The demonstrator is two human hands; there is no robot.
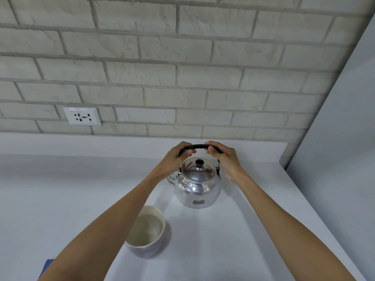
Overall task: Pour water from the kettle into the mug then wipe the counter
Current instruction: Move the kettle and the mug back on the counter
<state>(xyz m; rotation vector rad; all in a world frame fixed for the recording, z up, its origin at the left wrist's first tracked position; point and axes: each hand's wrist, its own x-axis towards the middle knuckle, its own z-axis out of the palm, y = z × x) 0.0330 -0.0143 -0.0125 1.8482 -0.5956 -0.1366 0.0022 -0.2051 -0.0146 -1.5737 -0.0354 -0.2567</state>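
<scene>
A shiny steel kettle (197, 187) with a dark lid knob stands upright on the white counter (60, 189); its spout points left, partly hidden by my left wrist. Its black handle (197, 146) arches over the lid. My left hand (178, 157) grips the handle's left end and my right hand (222, 157) grips its right end. A mug (149, 230), pale inside and lilac outside, stands nearer to me, left of the kettle and partly under my left forearm. It looks empty.
A blue cloth corner (47, 264) peeks out at the bottom left beneath my left arm. A brick wall with a white socket plate (82, 116) runs behind the counter. A pale wall (341, 138) closes the right side.
</scene>
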